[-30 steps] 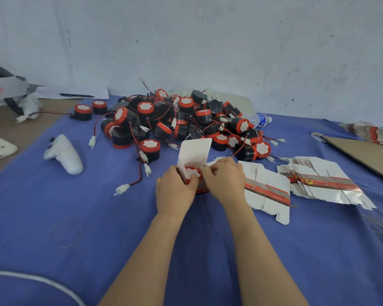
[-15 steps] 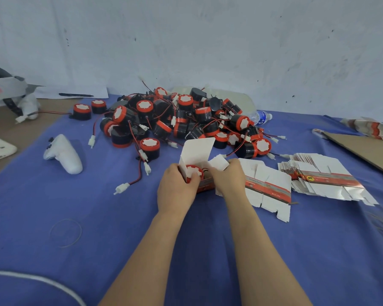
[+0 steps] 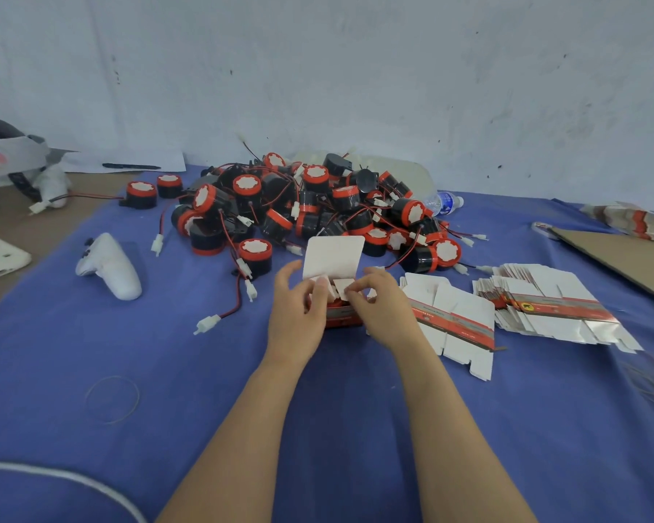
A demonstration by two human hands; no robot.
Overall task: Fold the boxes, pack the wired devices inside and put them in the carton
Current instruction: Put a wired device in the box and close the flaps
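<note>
blue cloth; left hand, right hand pinch box; print seemingly illegible

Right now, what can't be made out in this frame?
- Head view: inside of the box, covered by the left hand, the right hand and its flaps.
- Head view: print on the flat boxes, too small and blurred.
- Head view: brown cardboard, cut off by the right edge; carton or not, unclear.
- Head view: bottle, mostly hidden behind the device pile.
</note>
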